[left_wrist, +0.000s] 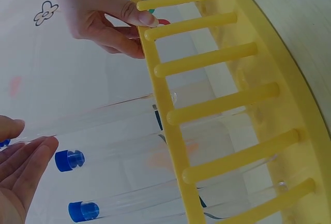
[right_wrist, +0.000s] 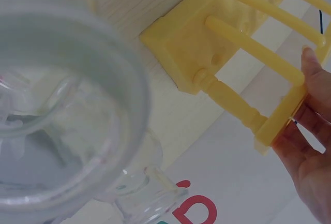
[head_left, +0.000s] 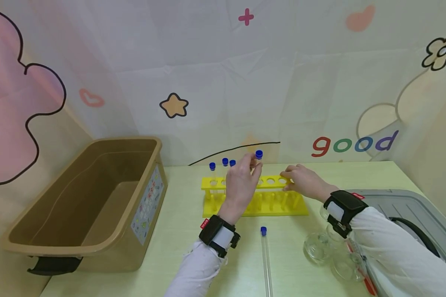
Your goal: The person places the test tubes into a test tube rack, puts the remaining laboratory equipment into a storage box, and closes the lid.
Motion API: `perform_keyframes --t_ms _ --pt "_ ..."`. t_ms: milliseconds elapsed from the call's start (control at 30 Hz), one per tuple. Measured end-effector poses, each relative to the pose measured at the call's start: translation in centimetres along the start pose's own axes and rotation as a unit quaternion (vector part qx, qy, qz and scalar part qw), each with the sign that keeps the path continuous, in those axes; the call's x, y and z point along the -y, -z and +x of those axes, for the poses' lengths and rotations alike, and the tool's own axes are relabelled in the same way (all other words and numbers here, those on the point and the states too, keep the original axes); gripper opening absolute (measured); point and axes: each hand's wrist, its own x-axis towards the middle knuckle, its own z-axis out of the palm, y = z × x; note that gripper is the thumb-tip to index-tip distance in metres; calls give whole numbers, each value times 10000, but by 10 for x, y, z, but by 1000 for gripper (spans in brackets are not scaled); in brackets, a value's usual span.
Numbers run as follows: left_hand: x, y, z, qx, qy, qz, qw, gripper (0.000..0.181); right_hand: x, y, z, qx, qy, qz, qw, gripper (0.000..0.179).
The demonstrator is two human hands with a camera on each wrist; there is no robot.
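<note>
My left hand (head_left: pixel 240 183) pinches a clear test tube near its blue cap (head_left: pixel 259 154), above the yellow test tube rack (head_left: pixel 276 212). In the left wrist view that tube (left_wrist: pixel 98 116) slants from my fingertips towards the rack's top bar; whether its end is inside a hole is hard to tell. My right hand (head_left: pixel 307 181) grips the right end of the rack's top bar, thumb on one side and fingers on the other. Several capped tubes (head_left: pixel 212 166) stand in the rack's left part, partly behind my left hand. Another capped tube (head_left: pixel 265 260) lies on the table in front.
A brown bin (head_left: pixel 148 206) stands on the left. Glass vessels (head_left: pixel 317 247) sit by my right forearm, close to the camera in the right wrist view. A grey lid-like panel (head_left: pixel 397 200) with a black handle lies on the right. A printed sheet hangs behind the table.
</note>
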Motion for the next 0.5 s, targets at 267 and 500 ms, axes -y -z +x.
perform_keyframes --t_ms 267,500 --pt "-1 -2 -3 298 246 2 9993 17 -2 -2 -1 -38 58 -23 10000 36" --pt "-1 -5 -4 501 442 6 9978 16 -2 -1 -1 -16 64 -82 9999 36"
